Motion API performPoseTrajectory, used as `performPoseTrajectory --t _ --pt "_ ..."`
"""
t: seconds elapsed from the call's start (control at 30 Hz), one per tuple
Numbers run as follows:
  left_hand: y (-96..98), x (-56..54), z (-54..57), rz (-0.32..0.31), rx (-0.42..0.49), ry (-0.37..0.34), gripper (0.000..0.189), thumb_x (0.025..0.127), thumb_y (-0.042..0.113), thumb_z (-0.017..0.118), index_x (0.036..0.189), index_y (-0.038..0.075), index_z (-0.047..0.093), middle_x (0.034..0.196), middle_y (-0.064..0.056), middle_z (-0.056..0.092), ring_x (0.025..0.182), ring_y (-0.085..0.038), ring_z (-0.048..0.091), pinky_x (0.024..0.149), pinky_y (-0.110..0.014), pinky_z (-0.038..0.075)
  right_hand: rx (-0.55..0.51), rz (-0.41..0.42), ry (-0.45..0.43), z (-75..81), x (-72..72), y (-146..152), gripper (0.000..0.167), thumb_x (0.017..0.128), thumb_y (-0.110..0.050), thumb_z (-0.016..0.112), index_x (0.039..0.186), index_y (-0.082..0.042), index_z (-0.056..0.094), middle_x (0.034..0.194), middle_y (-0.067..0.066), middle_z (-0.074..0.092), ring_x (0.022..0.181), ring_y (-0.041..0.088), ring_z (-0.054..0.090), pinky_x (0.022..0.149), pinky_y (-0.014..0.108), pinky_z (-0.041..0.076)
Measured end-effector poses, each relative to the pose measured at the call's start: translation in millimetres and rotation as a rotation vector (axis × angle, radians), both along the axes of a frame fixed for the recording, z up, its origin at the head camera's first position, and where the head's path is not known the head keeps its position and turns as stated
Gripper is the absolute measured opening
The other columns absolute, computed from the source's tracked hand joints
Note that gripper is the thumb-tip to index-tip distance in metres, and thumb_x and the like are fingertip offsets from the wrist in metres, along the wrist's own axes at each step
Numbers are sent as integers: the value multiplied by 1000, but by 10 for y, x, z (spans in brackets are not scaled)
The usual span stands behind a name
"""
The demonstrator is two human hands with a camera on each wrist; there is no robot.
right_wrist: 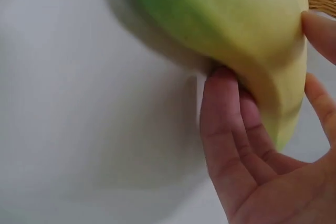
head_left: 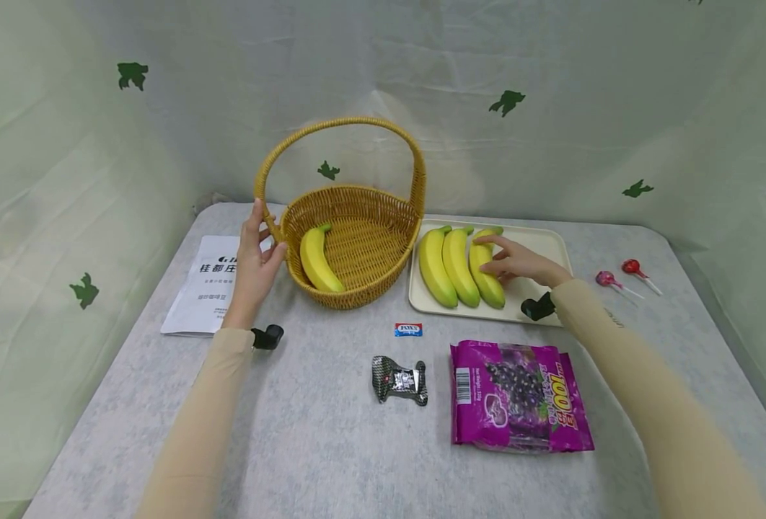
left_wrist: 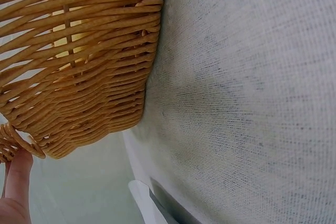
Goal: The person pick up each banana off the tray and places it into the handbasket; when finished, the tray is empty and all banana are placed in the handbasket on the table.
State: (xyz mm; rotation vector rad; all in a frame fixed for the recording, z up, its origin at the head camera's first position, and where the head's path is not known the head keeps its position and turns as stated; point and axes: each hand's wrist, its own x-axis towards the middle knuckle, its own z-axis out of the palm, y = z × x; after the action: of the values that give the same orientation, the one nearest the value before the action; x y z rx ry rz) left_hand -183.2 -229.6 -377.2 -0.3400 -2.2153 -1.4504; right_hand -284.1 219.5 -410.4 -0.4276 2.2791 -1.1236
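A wicker basket [head_left: 370,249] with a tall arched handle stands at the back of the table, one banana [head_left: 318,259] lying inside along its left wall. My left hand [head_left: 256,261] holds the foot of the handle on the basket's left side; only a fingertip and part of the hand show in the left wrist view. Three bananas lie side by side on a cream tray [head_left: 534,241] to the basket's right. Around the rightmost banana [right_wrist: 252,30], my right hand [head_left: 519,261] has its thumb on one side and fingers on the other.
A white printed packet [head_left: 195,295] lies left of the basket. In front are a small red-and-blue candy [head_left: 409,329], a dark foil-wrapped sweet [head_left: 399,380] and a purple grape candy bag [head_left: 519,396]. Two lollipops [head_left: 631,267] lie right of the tray. Hanging cloth [head_left: 383,65] backs the table.
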Motion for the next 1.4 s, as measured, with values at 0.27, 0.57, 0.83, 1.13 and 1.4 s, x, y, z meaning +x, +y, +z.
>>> performPoseTrajectory --t 0.27,0.57,0.83,1.13,1.4 --pt "-4 13 8 -1 6 15 72 96 1 54 151 26 16 141 -22 31 125 -46 40 99 -53 41 -89 4 -21 154 36 -23 63 94 -19 60 147 -17 27 130 22 37 105 32 47 87 44 51" --pt "-20 11 -7 -3 6 60 76 95 -1 54 151 38 21 143 -24 30 122 -49 41 94 -35 49 -162 132 -4 485 147 -334 59 93 -21 63 145 -19 34 148 10 25 127 35 33 90 50 48" --pt "-50 -37 -76 4 -7 79 82 95 0 55 145 56 22 140 -25 32 122 -48 43 93 -30 49 -175 287 22 674 261 -819 57 91 -21 64 143 -20 39 136 17 36 107 31 48 82 42 51" --pt "-32 -16 -49 1 -22 78 81 95 1 55 145 55 21 142 -25 31 122 -47 43 94 -32 49 -162 376 29 777 204 -1412 57 91 -24 64 142 -25 41 129 11 43 91 25 53 79 45 52" --pt "-28 -32 -54 -7 -34 77 76 96 2 54 151 40 20 145 -22 29 122 -48 42 95 -46 48 -190 395 0 767 60 -1879 58 93 -21 61 146 -22 37 122 12 46 83 25 50 74 47 50"
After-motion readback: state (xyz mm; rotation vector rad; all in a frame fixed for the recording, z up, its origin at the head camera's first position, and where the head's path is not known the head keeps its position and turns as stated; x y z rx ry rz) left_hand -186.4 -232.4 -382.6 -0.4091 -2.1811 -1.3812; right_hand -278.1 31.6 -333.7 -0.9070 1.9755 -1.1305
